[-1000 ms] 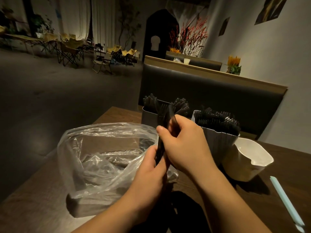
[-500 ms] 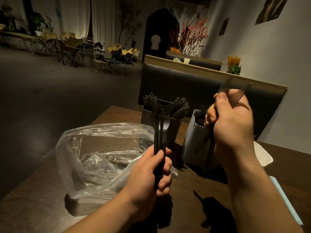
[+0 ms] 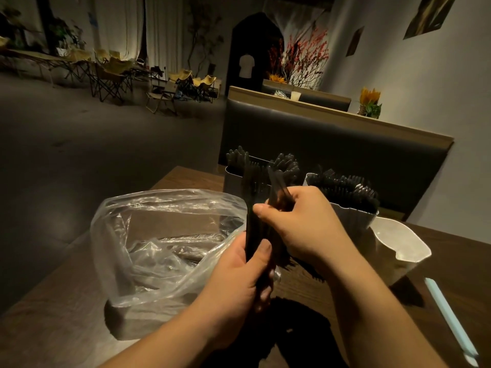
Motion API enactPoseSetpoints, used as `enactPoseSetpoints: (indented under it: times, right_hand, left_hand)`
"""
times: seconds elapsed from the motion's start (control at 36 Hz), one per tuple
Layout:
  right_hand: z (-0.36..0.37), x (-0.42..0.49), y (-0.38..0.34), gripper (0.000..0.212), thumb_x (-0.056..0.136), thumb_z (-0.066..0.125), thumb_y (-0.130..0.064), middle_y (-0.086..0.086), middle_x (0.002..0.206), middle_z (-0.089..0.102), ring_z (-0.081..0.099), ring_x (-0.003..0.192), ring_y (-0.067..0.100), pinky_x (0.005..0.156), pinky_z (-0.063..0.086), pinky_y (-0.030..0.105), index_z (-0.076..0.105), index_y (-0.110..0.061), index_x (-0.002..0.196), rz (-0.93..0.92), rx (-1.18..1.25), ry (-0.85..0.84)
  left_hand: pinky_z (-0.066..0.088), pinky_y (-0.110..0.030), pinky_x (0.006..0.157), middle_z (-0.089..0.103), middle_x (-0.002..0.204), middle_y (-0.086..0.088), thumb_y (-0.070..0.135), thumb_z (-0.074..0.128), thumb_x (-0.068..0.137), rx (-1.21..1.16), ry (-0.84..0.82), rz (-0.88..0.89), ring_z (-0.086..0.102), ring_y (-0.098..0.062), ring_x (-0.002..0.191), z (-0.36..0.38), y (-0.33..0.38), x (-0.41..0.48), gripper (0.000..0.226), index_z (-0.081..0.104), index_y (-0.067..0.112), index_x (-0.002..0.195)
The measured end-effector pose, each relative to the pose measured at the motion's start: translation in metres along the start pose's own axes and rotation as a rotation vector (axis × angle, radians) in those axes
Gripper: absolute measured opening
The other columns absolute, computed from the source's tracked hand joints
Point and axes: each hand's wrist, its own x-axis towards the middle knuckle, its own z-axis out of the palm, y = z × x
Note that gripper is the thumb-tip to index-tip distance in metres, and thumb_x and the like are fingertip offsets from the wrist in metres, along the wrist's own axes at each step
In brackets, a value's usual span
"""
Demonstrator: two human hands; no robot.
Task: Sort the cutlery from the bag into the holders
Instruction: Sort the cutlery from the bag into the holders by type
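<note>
- The left hand [image 3: 239,285] grips a bundle of black cutlery [image 3: 253,227] upright above the near middle of the wooden bench [image 3: 53,322], with thumb and fingers curled round the handles.
- The right hand [image 3: 303,229] is just beyond it, its fingers curled. It pinches a single black piece [image 3: 279,185] that slants up out of the bundle; in the dim light its type cannot be told.
- A clear plastic bag [image 3: 159,251] lies on the bench left of the hands, its mouth open towards the far side and its crumpled edge against the left hand.
- At the far edge stands a metal holder [image 3: 232,179] with black cutlery upright in it.
- To its right, a silver holder [image 3: 350,221] is packed with more black cutlery.
- A white holder [image 3: 401,251] stands just beside that, further right and nearer.
- A pale blue stick [image 3: 449,322] lies on the bench at the near right.
</note>
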Motion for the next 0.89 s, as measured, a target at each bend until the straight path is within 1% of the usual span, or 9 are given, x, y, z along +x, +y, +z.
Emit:
enactPoseSetpoints:
  times: [0.11, 0.25, 0.31, 0.36, 0.42, 0.56, 0.64, 0.72, 0.89]
  right_hand:
    - [-0.007, 0.006, 0.007, 0.021, 0.091, 0.07, -0.032, 0.002, 0.07, 0.07, 0.068, 0.066, 0.01, 0.068, 0.06, 0.035, 0.069, -0.019, 0.075, 0.023, 0.085, 0.125]
    - [-0.028, 0.008, 0.012, 0.028, 0.093, 0.068, -0.033, -0.001, 0.063, 0.066, 0.064, 0.06, 0.002, 0.051, 0.045, 0.008, 0.069, -0.012, 0.076, 0.016, 0.133, 0.281]
    - [-0.034, 0.009, 0.013, 0.034, 0.091, 0.066, -0.042, -0.004, 0.056, 0.062, 0.065, 0.059, 0.005, 0.053, 0.048, 0.014, 0.068, -0.016, 0.07, 0.075, 0.004, 0.219]
    - [-0.039, 0.009, 0.015, 0.041, 0.088, 0.064, -0.053, 0.0, 0.057, 0.06, 0.064, 0.062, 0.016, 0.062, 0.055, 0.033, 0.066, -0.019, 0.066, 0.114, -0.202, 0.174]
    - [-0.047, 0.004, 0.011, 0.04, 0.084, 0.061, -0.059, -0.001, 0.062, 0.061, 0.062, 0.064, 0.018, 0.064, 0.055, 0.039, 0.062, -0.022, 0.07, -0.006, -0.346, 0.218]
    - [-0.046, -0.015, -0.017, 0.04, 0.069, 0.051, -0.065, -0.021, 0.095, 0.051, 0.051, 0.093, 0.005, 0.08, 0.051, 0.03, 0.054, -0.043, 0.102, -0.338, -0.702, -0.107]
    - [-0.029, -0.017, -0.022, 0.032, 0.082, 0.06, -0.053, -0.019, 0.111, 0.045, 0.036, 0.102, 0.006, 0.079, 0.037, 0.023, 0.054, -0.042, 0.112, -0.427, -0.871, -0.217]
    - [-0.016, -0.018, -0.021, 0.009, 0.095, 0.061, -0.044, -0.017, 0.097, 0.05, 0.034, 0.092, 0.007, 0.065, 0.029, 0.023, 0.054, -0.04, 0.099, -0.451, -0.904, -0.2]
    - [-0.021, -0.021, -0.019, 0.018, 0.101, 0.047, -0.044, -0.013, 0.077, 0.039, 0.032, 0.075, 0.005, 0.058, 0.028, 0.022, 0.038, -0.037, 0.088, -0.386, -0.831, -0.131]
  left_hand:
    - [0.027, -0.021, 0.042, 0.049, 0.067, -0.004, 0.034, 0.054, 0.091, -0.023, -0.006, -0.003, 0.036, -0.012, 0.046, -0.001, 0.002, 0.001, 0.03, 0.05, 0.009, 0.107]
    - [0.027, -0.02, 0.041, 0.044, 0.062, -0.003, 0.028, 0.056, 0.091, -0.014, 0.003, 0.008, 0.033, -0.01, 0.043, -0.001, 0.005, 0.0, 0.031, 0.051, 0.004, 0.11]
    - [0.026, -0.021, 0.04, 0.042, 0.06, -0.002, 0.026, 0.056, 0.095, -0.022, 0.021, 0.001, 0.033, -0.009, 0.042, -0.003, 0.006, 0.001, 0.017, 0.055, 0.01, 0.102]
    - [0.023, -0.021, 0.039, 0.038, 0.059, -0.001, 0.022, 0.054, 0.098, -0.046, 0.041, -0.011, 0.029, -0.009, 0.043, -0.004, 0.007, 0.001, 0.011, 0.053, 0.011, 0.1]
    - [0.022, -0.02, 0.038, 0.034, 0.058, -0.001, 0.019, 0.052, 0.1, -0.071, 0.057, -0.012, 0.027, -0.01, 0.044, -0.005, 0.008, 0.003, 0.008, 0.053, 0.013, 0.095]
    - [0.018, -0.016, 0.037, 0.025, 0.056, 0.0, 0.017, 0.054, 0.097, -0.118, 0.085, 0.018, 0.022, -0.008, 0.039, -0.004, 0.01, 0.005, 0.018, 0.047, 0.016, 0.081]
    - [0.014, -0.017, 0.041, 0.02, 0.057, -0.001, 0.019, 0.059, 0.085, -0.141, 0.07, 0.013, 0.018, -0.009, 0.042, -0.003, 0.015, 0.003, 0.01, 0.05, 0.016, 0.083]
    - [0.009, -0.021, 0.044, 0.019, 0.059, -0.002, 0.022, 0.061, 0.079, -0.157, 0.084, 0.001, 0.01, -0.013, 0.05, -0.004, 0.018, 0.002, 0.012, 0.05, 0.016, 0.08]
    - [0.006, -0.022, 0.043, 0.029, 0.057, 0.001, 0.052, 0.052, 0.089, -0.33, 0.089, -0.039, 0.019, -0.008, 0.038, -0.011, 0.019, 0.002, 0.04, 0.054, 0.012, 0.086]
